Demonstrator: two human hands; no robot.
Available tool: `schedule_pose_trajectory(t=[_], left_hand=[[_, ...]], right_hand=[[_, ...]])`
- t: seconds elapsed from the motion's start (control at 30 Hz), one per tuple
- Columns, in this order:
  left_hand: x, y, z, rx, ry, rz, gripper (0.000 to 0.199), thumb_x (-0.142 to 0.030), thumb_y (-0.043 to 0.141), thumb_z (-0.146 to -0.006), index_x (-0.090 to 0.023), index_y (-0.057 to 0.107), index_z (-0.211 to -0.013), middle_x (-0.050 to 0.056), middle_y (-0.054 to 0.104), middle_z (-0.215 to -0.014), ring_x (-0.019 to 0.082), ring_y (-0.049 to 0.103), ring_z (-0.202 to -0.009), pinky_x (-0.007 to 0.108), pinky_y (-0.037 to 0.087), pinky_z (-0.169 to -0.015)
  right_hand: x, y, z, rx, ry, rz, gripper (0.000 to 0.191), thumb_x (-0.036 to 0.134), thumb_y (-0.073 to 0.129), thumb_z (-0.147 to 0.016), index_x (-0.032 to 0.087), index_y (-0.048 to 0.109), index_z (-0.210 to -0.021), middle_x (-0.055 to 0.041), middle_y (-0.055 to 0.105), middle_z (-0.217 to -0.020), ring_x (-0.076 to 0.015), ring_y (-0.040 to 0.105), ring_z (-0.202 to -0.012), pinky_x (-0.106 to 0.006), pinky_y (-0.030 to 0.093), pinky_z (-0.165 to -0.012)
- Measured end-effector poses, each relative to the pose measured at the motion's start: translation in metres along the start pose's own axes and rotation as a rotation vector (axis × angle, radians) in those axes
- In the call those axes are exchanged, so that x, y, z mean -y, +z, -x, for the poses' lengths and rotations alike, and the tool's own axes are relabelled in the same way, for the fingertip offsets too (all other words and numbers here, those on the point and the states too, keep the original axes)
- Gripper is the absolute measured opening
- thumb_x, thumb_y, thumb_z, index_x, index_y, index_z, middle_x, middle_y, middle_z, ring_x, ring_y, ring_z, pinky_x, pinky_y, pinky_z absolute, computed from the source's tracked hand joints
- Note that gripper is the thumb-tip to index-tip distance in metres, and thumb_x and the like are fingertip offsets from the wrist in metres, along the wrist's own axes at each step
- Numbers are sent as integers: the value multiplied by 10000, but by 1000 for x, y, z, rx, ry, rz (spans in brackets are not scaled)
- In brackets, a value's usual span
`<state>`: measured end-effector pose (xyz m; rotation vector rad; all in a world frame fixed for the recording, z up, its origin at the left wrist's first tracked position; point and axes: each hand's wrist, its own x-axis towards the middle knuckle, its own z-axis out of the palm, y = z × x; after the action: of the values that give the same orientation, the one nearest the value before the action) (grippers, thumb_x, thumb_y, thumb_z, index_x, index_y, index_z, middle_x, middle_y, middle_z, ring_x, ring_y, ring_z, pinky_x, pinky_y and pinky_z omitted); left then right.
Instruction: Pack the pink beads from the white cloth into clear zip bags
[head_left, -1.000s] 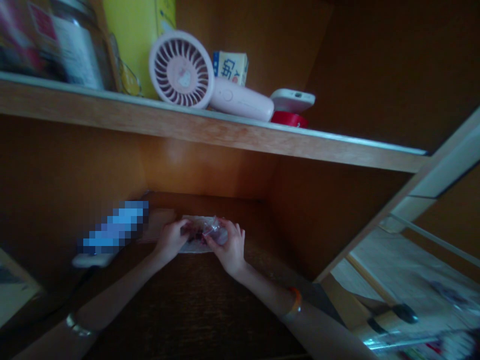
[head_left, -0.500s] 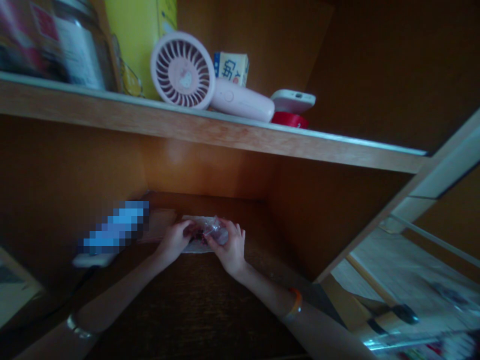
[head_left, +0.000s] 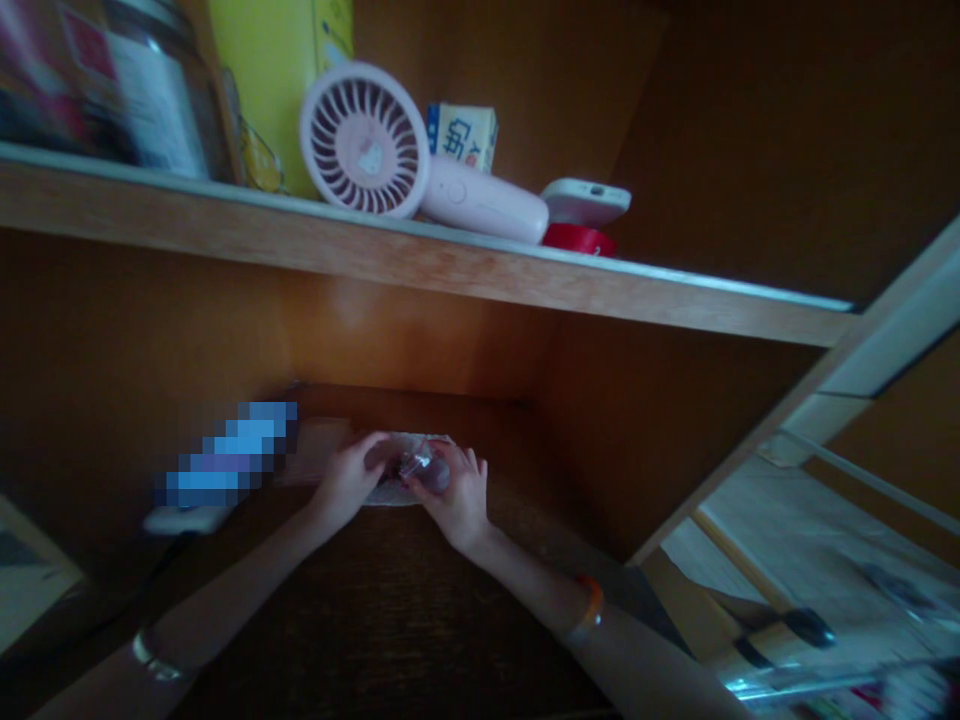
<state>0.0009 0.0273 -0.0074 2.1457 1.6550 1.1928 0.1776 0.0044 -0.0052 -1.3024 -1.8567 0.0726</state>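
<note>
My right hand [head_left: 461, 505] pinches a small clear plastic bag [head_left: 424, 462], which shines where it catches the light. My left hand [head_left: 346, 482] is beside it, fingers curled in towards the bag's left side; what its fingertips hold is too dark to make out. Small dark reddish bits show between the two hands. Beneath them lies a whitish translucent sheet [head_left: 386, 496] on the dark wooden desk surface [head_left: 390, 600]. A second thin, pale sheet or packet [head_left: 319, 445] lies to the left of my left hand.
A blurred-out lit screen [head_left: 229, 460] leans at the left. Overhead runs a wooden shelf [head_left: 420, 265] carrying a pink handheld fan [head_left: 367, 140], a small carton [head_left: 465, 135], a white device [head_left: 585, 200], a red round item [head_left: 577, 238] and a glass jar [head_left: 161, 100]. Side panels enclose the nook.
My right hand has shifted slightly left with the plastic bag, covering more of the dark reddish bits. My left hand has barely moved.
</note>
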Motion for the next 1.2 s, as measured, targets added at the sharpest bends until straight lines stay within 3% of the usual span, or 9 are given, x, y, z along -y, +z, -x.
schedule_pose_trajectory(t=[0.13,0.27,0.43,0.57,0.7,0.87,1.03,1.2], left_hand=[[4,1,0,83,-45,-146,259,-186,562,-766,-164,622,-1017,85,705,-942,229,667,-851,327,509,-797],[6,0,0,154,-69,-172,188,-190,522,-794,-171,663,-918,82,715,-887,218,669,-834,306,497,-784],[2,-1,2,177,-54,-176,175,-202,524,-796,-197,683,-867,71,719,-831,209,670,-781,291,493,-756],[1,-1,3,184,-28,-156,187,-201,520,-803,-205,687,-885,67,720,-837,208,671,-797,285,488,-759],[1,0,4,193,-7,-119,192,-182,516,-803,-217,687,-882,56,722,-843,205,672,-797,289,487,-763],[3,2,4,196,13,-53,191,-156,517,-790,-215,684,-861,42,720,-852,195,667,-811,283,489,-766],[6,6,4,208,36,-5,202,-138,507,-791,-202,671,-891,41,711,-906,189,662,-830,287,491,-769],[6,10,3,187,66,53,226,-115,491,-783,-200,666,-896,35,698,-910,177,655,-840,282,496,-790]], right_hand=[[1,-2,1,-88,41,-100,409,438,641,-738,241,562,-1087,-43,642,-1033,-256,552,-956,-409,353,-834],[-2,1,1,-208,83,-369,405,405,601,-779,218,528,-1130,-60,629,-1045,-225,569,-956,-402,391,-861],[-8,11,-3,-273,201,-787,499,375,588,-795,183,443,-1232,-98,609,-1086,-198,594,-936,-362,466,-826],[-12,17,-8,-305,333,-957,551,392,610,-778,173,413,-1244,-104,609,-1095,-198,598,-964,-368,473,-856],[-13,17,-12,-319,404,-999,512,450,577,-782,164,449,-1187,-113,618,-1098,-208,603,-982,-372,477,-861],[-11,12,-16,-317,525,-962,492,515,537,-773,142,523,-1093,-107,643,-981,-202,625,-820,-333,508,-703],[-13,12,-17,-295,515,-940,440,508,518,-784,154,547,-1042,-81,648,-882,-174,607,-700,-309,499,-634],[-13,13,-17,-299,499,-969,422,501,534,-766,157,553,-1009,-82,638,-914,-172,608,-737,-305,498,-660]])
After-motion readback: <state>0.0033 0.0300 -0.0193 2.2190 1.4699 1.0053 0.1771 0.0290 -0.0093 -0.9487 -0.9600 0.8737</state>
